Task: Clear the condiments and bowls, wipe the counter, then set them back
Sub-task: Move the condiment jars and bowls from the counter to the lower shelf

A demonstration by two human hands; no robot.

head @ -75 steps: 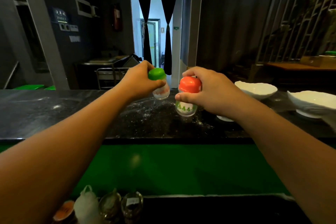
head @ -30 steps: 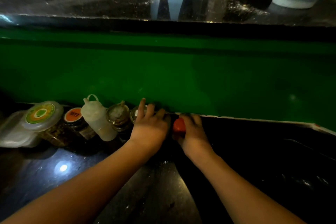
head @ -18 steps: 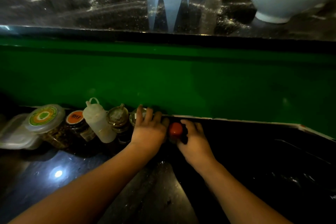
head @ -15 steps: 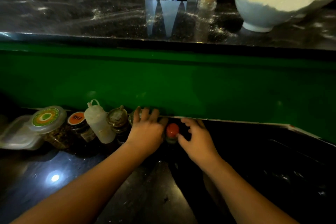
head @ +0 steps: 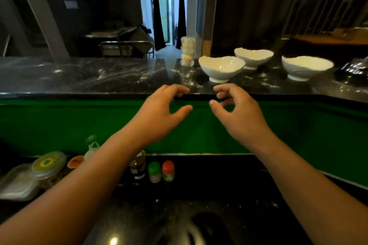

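Observation:
A green-capped shaker [head: 154,172] and a red-capped shaker [head: 168,171] stand side by side on the lower black counter [head: 199,195] against the green panel. My left hand [head: 159,111] and my right hand [head: 237,113] hover in the air in front of the upper counter's edge, fingers loosely curled and holding nothing. On the dusty upper counter [head: 99,75] stand a clear jar [head: 187,51] and three white bowls: the nearest [head: 221,68], one behind it [head: 253,58], one at right [head: 306,67].
On the lower counter at left sit a dark glass jar [head: 137,165], a white squeeze bottle [head: 92,148], an orange-lidded jar [head: 76,161], a round lidded tub [head: 47,164] and a flat plastic box [head: 18,183]. A dark bag [head: 356,67] lies at the upper counter's far right.
Both hands let go of the two shakers on the lower counter and rose up in front of the upper counter's edge. The view tilted up with them.

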